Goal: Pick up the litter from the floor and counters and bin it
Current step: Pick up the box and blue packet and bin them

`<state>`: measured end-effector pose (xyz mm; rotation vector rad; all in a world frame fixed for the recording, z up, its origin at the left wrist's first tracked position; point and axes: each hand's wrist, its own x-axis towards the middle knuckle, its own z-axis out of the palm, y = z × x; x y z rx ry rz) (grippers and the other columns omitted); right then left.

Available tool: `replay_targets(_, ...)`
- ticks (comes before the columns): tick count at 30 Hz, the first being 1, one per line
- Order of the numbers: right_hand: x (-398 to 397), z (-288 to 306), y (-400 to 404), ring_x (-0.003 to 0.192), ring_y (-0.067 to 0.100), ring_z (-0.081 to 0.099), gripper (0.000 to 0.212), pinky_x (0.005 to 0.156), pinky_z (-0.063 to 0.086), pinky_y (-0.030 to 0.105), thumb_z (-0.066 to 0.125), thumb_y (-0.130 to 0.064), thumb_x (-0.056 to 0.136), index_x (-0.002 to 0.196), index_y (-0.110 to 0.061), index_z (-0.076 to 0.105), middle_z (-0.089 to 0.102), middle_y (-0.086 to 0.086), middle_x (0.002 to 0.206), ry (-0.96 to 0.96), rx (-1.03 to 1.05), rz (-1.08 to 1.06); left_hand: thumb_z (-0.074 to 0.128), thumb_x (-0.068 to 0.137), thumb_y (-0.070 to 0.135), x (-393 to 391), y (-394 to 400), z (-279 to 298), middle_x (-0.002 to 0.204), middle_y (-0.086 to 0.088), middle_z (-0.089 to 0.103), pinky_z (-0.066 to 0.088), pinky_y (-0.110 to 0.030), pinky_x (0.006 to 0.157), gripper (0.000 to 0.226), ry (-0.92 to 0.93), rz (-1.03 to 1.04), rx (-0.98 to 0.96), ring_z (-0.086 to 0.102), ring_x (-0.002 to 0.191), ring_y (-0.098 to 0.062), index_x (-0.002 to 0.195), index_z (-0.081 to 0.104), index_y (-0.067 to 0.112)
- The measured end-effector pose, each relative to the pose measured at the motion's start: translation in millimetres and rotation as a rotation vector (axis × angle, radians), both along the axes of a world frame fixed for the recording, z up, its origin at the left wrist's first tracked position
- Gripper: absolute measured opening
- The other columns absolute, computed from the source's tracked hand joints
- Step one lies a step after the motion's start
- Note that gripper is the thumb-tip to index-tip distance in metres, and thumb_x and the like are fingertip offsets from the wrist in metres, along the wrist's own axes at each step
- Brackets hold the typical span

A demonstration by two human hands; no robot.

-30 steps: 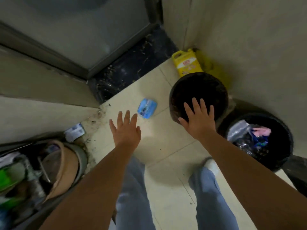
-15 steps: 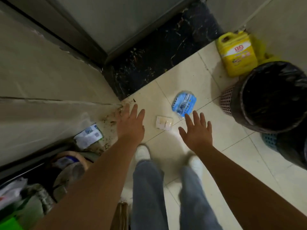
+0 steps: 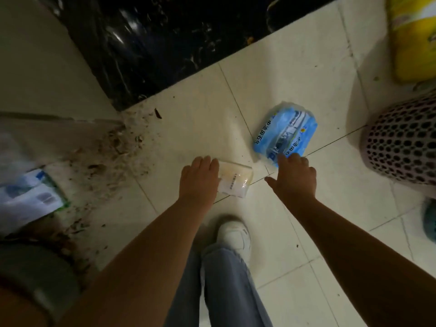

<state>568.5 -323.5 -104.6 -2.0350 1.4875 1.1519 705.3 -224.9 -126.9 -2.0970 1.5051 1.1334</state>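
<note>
Two pieces of litter lie on the pale tiled floor. A small clear packet with a white label (image 3: 236, 181) is just ahead of my shoe (image 3: 234, 237). My left hand (image 3: 199, 178) rests on its left edge with the fingers bent down over it, and the grip is hidden. A blue printed plastic packet (image 3: 285, 135) lies to the right of it. My right hand (image 3: 293, 178) touches that packet's near edge with its fingertips, thumb spread to the left. Both packets lie flat on the floor.
A perforated basket bin (image 3: 405, 140) stands at the right edge, with a yellow jug (image 3: 415, 38) behind it. A white, blue and green wrapper (image 3: 30, 197) lies at the left beside scattered dirt (image 3: 106, 156). A black marble threshold (image 3: 165, 43) runs across the top.
I have bent lower and the view has closed in on the floor. Both hands dropped from above the tiles onto the two packets, the left onto the clear one, the right onto the blue one.
</note>
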Motion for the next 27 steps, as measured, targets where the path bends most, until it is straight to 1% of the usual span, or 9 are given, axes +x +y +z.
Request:
replay_targets(2,-2,-30,0,0.121,0.031,0.048,0.054,0.100,0.041,0.041,0.059,-0.035,0.089,0.132,-0.008,0.043,0.051,0.015,0.130,0.005,-0.051,-0.024,0.047,0.098,0.023,-7,-4,-31,0.146,-0.009,0.036,0.038,-0.034,0.105,0.053,-0.004,-0.047,-0.025,0.035,0.135,-0.025,0.145,0.026,0.010)
replay_targets(6,-1,-65,1,0.117,0.032,0.053,0.029,0.100,0.039,0.041,0.048,-0.016,0.094,0.120,-0.006,0.056,0.060,0.014,0.125,-0.071,-0.154,-0.044,0.052,0.092,0.019,-10,-3,-60,0.135,-0.010,0.046,0.037,-0.036,0.104,0.042,-0.067,-0.149,-0.012,0.041,0.126,-0.026,0.132,0.044,0.008)
replay_targets(9,-2,-67,2,0.113,0.032,0.055,0.028,0.098,0.039,0.039,0.043,-0.015,0.096,0.116,-0.005,0.061,0.062,0.013,0.121,-0.118,-0.161,-0.032,0.055,0.091,0.021,-6,1,-62,0.130,-0.008,0.049,0.037,-0.034,0.101,0.037,-0.055,-0.145,0.012,0.044,0.123,-0.025,0.126,0.050,0.010)
replay_targets(12,-6,-49,2,0.112,0.030,0.055,0.030,0.097,0.041,0.038,0.043,-0.016,0.097,0.118,-0.005,0.060,0.062,0.012,0.122,-0.144,-0.144,-0.046,0.050,0.095,0.019,1,3,-45,0.126,-0.007,0.054,0.040,-0.031,0.096,0.029,-0.048,-0.106,0.003,0.048,0.118,-0.024,0.122,0.054,0.011)
replay_targets(16,-4,16,9,0.106,0.033,0.057,0.029,0.089,0.046,0.038,0.041,-0.015,0.096,0.114,-0.002,0.060,0.061,0.016,0.116,-0.170,-0.058,-0.125,0.042,0.098,0.017,5,4,17,0.119,-0.009,0.059,0.044,-0.030,0.089,0.025,-0.089,-0.072,0.022,0.053,0.111,-0.024,0.115,0.059,0.009)
replay_targets(20,-13,121,18,0.113,0.034,0.055,0.032,0.091,0.047,0.037,0.040,-0.018,0.096,0.118,-0.001,0.056,0.057,0.016,0.126,-0.235,0.078,-0.220,0.042,0.098,0.012,6,-8,110,0.117,-0.018,0.061,0.051,-0.037,0.084,0.027,-0.152,0.090,0.088,0.058,0.107,-0.031,0.112,0.062,0.002)
replay_targets(22,-24,177,17,0.114,0.032,0.054,0.033,0.092,0.046,0.036,0.040,-0.018,0.096,0.121,-0.001,0.054,0.056,0.015,0.128,-0.272,0.074,-0.281,0.042,0.098,0.012,-1,-22,166,0.118,-0.021,0.061,0.051,-0.039,0.084,0.028,-0.146,0.114,0.076,0.058,0.107,-0.033,0.113,0.062,-0.001)
replay_targets(24,-37,228,14,0.113,0.033,0.055,0.033,0.091,0.047,0.037,0.040,-0.015,0.096,0.122,-0.001,0.054,0.056,0.014,0.129,-0.296,0.027,-0.379,0.043,0.098,0.012,-18,-42,221,0.118,-0.021,0.060,0.050,-0.038,0.085,0.027,-0.116,0.073,0.027,0.058,0.107,-0.033,0.112,0.062,-0.002)
replay_targets(27,-52,295,9,0.108,0.034,0.058,0.028,0.087,0.049,0.038,0.041,-0.010,0.094,0.113,0.002,0.058,0.060,0.018,0.121,-0.327,-0.060,-0.581,0.044,0.096,0.009,-44,-72,295,0.116,-0.019,0.061,0.050,-0.037,0.082,0.025,-0.096,-0.003,-0.071,0.059,0.104,-0.031,0.109,0.062,-0.001)
